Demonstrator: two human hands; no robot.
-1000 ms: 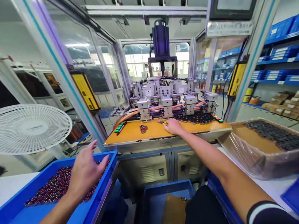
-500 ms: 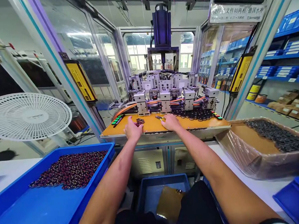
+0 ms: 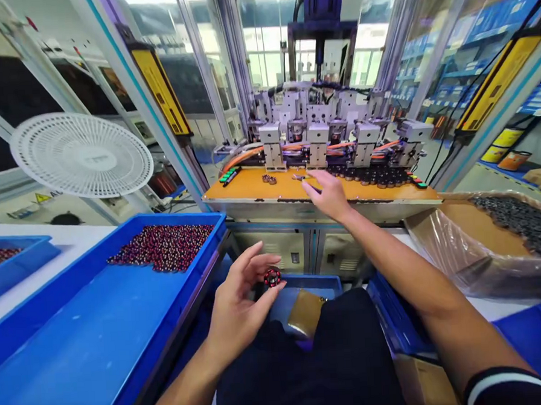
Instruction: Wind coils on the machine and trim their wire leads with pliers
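Note:
My left hand [image 3: 239, 304] is drawn back over my lap and pinches a small round red-and-black coil part [image 3: 272, 278] between thumb and fingertips. My right hand [image 3: 329, 194] reaches forward over the orange work plate [image 3: 251, 188] of the machine, fingers spread, holding nothing, close to a small tool [image 3: 299, 177] lying there. Two or three more coil parts [image 3: 268, 179] lie on the plate to the left of that hand. A blue tray [image 3: 99, 314] at my left holds a heap of the same red-and-black parts [image 3: 164, 247].
The machine's row of grey fixtures [image 3: 322, 142] with orange cables stands behind the plate, with dark finished parts [image 3: 369, 174] along its right. A plastic-lined cardboard box [image 3: 481, 240] of dark parts sits right. A white fan [image 3: 82, 155] stands left. A blue bin [image 3: 302, 294] is below.
My left hand left the orange plate and came back toward my lap with one coil part in its fingers. My right hand lifted slightly off the plate. The view tilted down.

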